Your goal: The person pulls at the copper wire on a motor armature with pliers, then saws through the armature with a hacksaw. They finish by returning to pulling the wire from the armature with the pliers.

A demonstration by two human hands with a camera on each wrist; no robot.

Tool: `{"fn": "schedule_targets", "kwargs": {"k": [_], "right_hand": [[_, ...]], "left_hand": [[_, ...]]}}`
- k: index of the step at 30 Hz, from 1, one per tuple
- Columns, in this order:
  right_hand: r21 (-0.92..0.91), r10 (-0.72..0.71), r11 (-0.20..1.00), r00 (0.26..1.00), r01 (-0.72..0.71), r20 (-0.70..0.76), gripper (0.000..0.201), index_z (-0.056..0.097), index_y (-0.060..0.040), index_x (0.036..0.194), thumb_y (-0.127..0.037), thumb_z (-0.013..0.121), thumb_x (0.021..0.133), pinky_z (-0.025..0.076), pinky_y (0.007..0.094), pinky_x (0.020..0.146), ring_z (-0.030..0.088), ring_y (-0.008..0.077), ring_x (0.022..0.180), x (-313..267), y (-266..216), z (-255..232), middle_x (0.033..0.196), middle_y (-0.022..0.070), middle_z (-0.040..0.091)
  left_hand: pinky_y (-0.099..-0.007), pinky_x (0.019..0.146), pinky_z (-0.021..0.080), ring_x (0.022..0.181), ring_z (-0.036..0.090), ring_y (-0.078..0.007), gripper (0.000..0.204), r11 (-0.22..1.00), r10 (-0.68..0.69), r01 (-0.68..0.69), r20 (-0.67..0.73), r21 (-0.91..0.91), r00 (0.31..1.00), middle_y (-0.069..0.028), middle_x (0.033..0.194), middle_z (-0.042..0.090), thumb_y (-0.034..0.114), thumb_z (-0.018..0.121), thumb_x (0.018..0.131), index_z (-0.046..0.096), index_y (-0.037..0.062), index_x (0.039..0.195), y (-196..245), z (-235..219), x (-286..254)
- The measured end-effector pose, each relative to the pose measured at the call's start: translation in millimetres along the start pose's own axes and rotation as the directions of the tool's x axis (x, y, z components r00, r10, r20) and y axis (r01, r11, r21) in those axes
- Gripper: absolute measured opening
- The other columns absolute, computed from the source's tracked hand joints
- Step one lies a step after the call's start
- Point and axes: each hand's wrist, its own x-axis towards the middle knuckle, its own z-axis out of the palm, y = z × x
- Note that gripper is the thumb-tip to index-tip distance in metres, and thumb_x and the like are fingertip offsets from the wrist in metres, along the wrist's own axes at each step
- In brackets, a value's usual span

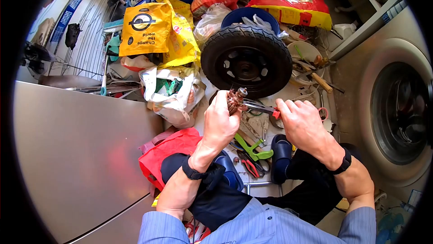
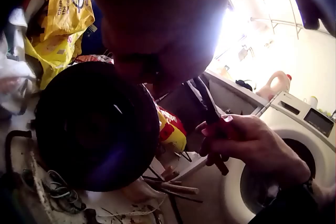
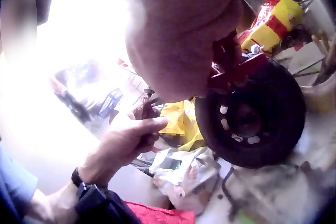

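My left hand [image 1: 220, 122] holds up a small copper-coloured part [image 1: 234, 101] with ragged, wire-like strands and a pale metal end. Its fingers and thumb are curled round the part's near side, covering some of it. From the other side my right hand [image 1: 304, 121] grips red-handled pliers [image 1: 258, 106], whose metal tips reach the copper strands in the head view. The red handles [image 3: 241, 71] also show in the right wrist view, partly covered by fingers. Both hands are over the cluttered floor, just in front of a black tyred wheel [image 1: 216, 79].
Around the wheel lie a yellow bag [image 1: 146, 29], a white bag [image 1: 176, 113] and a red-yellow sack [image 1: 293, 7]. A washing machine [image 1: 361, 86] stands at right. Below the hands are a green tool [image 1: 252, 149], red-handled pliers [image 1: 249, 167] and slippers [image 1: 282, 151].
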Motion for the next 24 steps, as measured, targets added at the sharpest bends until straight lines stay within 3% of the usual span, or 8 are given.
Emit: {"fn": "schedule_targets", "kwargs": {"k": [5,8,17,21,24], "right_hand": [[-0.044,-0.024,0.999,1.0,0.024,-0.005,0.023,0.062,-0.0035,0.103,-0.011,0.067,0.082,0.044,0.04,0.071,0.063,0.0254,0.077,4.4,-6.6,5.9,0.082,0.0074,0.061],[-0.092,-0.083,0.993,0.989,0.072,-0.123,0.018,0.059,-0.0069,0.097,-0.011,0.068,0.082,0.043,0.0395,0.07,0.061,0.0239,0.075,13.1,-7.3,-1.2,0.08,0.006,0.059],[-0.024,-0.127,0.992,0.98,0.125,-0.155,0.028,0.062,-0.0049,0.106,-0.009,0.069,0.08,0.045,0.0387,0.07,0.062,0.0237,0.078,17.1,2.8,9.4,0.082,0.0051,0.06],[-0.003,-0.092,0.996,0.993,0.092,-0.069,0.036,0.063,-0.0025,0.115,-0.004,0.072,0.08,0.046,0.0386,0.073,0.064,0.0253,0.082,14.3,5.4,10.9,0.086,0.0073,0.063],[0.049,-0.057,0.997,0.998,0.059,-0.034,0.034,0.063,-0.0026,0.116,-0.005,0.072,0.083,0.048,0.0394,0.074,0.065,0.0275,0.084,13.8,4.9,9.5,0.089,0.0085,0.065]], "left_hand": [[-0.0341,0.072,0.054,0.077,0.066,-0.0144,0.028,0.996,0.016,-0.015,-0.016,0.087,1.0,-0.0122,0.089,0.071,0.008,0.076,0.087,0.059,0.0015,0.108,-0.8,-5.8,2.7],[-0.0279,0.073,0.052,0.08,0.06,-0.0074,0.024,0.933,-0.232,0.267,0.164,-0.239,0.959,-0.0028,0.09,0.068,0.008,0.075,0.091,0.058,0.0004,0.107,0.8,-9.3,3.0],[-0.0241,0.077,0.051,0.086,0.06,-0.0053,0.028,0.823,-0.231,0.313,0.225,-0.474,0.947,0.001,0.097,0.065,0.005,0.076,0.091,0.058,0.0016,0.113,-8.2,-11.7,1.0],[-0.024,0.078,0.051,0.087,0.06,-0.0049,0.031,0.898,-0.231,0.269,0.146,-0.349,0.962,0.0011,0.098,0.066,0.003,0.076,0.091,0.059,0.0016,0.117,-2.0,-19.8,1.9],[-0.0251,0.079,0.052,0.087,0.061,-0.0052,0.038,0.962,-0.126,0.147,0.105,-0.23,0.986,0.0014,0.099,0.066,0.0,0.076,0.09,0.061,0.0018,0.125,-9.9,-17.9,0.0]]}}
